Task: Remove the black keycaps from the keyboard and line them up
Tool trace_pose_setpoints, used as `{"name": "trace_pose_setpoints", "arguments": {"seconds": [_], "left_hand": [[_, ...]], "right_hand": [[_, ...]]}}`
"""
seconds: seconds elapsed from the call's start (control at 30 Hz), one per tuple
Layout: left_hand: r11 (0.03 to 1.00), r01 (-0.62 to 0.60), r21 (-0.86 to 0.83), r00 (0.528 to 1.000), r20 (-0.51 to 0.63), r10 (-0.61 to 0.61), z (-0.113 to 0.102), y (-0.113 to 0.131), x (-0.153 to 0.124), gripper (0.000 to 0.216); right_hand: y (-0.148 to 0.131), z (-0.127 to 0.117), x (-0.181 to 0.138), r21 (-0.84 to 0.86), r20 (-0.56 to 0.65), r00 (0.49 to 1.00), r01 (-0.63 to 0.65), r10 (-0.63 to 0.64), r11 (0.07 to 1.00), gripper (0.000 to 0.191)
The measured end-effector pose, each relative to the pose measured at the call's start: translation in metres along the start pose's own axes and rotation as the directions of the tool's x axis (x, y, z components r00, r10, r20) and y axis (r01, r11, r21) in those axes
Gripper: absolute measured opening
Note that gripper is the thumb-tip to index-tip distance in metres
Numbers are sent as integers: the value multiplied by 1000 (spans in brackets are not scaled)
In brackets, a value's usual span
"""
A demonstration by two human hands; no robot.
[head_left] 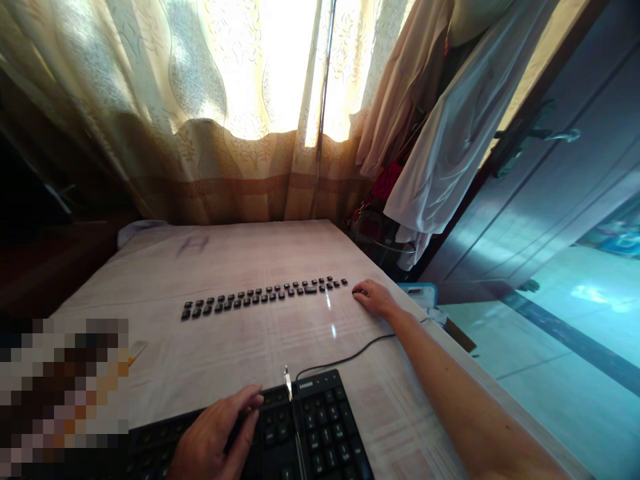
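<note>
Right hand (pixel 375 299) beyond the keyboard (pixel 270 437), past its far right corner; your thumb and fingertips pinch what looks like a small dark keycap (pixel 355 291), mostly hidden, down at the cloth. Left hand (pixel 213 433) over the keyboard's middle, fingers curled, thumb near index; can't tell whether you grip anything there. Two rows of loose keycaps (pixel 263 299) lie beyond the keyboard's far edge, slanting away to the right. Best guess at good practice here: set the piece flat, in line with its row, and let go straight up so your fingertips don't drag a neighbour. Keep the forearm clear of the cable (pixel 325 366), which leaves the keyboard's far edge and curves right. Materials: keycaps blocky, dark, apparently hard plastic, one wider than the rest; round raised spots in the keyboard's left part, printed keys seated at its right end. Slim, shiny tool (pixel 288 387) lies across the keyboard, tip past its far edge, seemingly metal. Pale plaid tablecloth (pixel 260 253) under the keyboard, glossy in spots; likely slick, so use light pressure.
</note>
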State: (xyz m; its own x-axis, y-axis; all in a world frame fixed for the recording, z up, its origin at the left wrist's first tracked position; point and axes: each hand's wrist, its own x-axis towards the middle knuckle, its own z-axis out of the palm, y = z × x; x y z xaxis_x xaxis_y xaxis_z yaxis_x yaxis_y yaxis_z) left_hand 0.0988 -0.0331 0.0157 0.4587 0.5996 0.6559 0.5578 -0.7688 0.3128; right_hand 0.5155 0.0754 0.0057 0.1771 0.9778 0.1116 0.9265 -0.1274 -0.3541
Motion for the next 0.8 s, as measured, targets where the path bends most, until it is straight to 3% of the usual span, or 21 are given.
{"name": "trace_pose_setpoints", "arguments": {"seconds": [0.3,0.63,0.8], "left_hand": [[1000,-23,-1,1000,0,23,0,-1,2,27],[999,-51,8,999,0,51,2,-3,4,27],[1000,-17,-21,1000,20,17,1,-4,2,26]], "right_hand": [[2,2,25,-69,-22,995,-96,95,993,20],[5,-1,21,-44,-6,998,-68,67,997,26],[10,4,33,-23,-51,990,-132,131,991,28]]}}
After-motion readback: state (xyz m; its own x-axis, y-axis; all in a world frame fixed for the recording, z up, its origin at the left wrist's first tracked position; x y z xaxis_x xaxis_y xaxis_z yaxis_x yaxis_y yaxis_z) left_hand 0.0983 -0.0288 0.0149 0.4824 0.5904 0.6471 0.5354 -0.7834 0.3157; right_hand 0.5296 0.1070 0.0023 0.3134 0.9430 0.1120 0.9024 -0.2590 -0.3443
